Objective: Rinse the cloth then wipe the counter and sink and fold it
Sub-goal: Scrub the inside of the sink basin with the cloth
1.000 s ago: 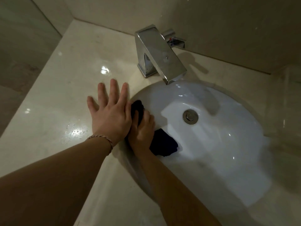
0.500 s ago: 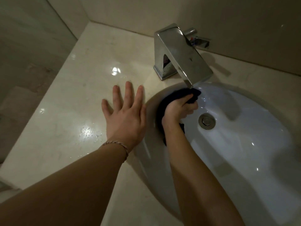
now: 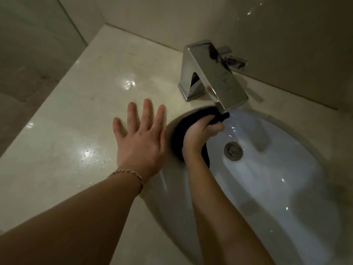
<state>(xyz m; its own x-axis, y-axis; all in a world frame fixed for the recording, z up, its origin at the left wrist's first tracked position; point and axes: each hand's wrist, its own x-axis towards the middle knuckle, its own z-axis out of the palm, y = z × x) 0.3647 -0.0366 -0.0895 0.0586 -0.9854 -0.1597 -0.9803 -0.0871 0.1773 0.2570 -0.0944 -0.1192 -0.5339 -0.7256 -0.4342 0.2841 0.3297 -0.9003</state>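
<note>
A dark navy cloth lies against the upper left wall of the white oval sink, just under the chrome faucet spout. My right hand grips the cloth with curled fingers and holds it to the basin wall. My left hand rests flat on the pale marble counter beside the sink rim, fingers spread, a braided bracelet at the wrist.
A round metal drain sits in the basin floor right of my right hand. Water drops glisten on the counter left of my left hand. Beige walls close the counter at the back and left; the faucet lever sticks out behind the spout.
My right hand has carried the cloth up the basin's left wall from near the front rim to under the spout. My left hand stays flat on the counter.
</note>
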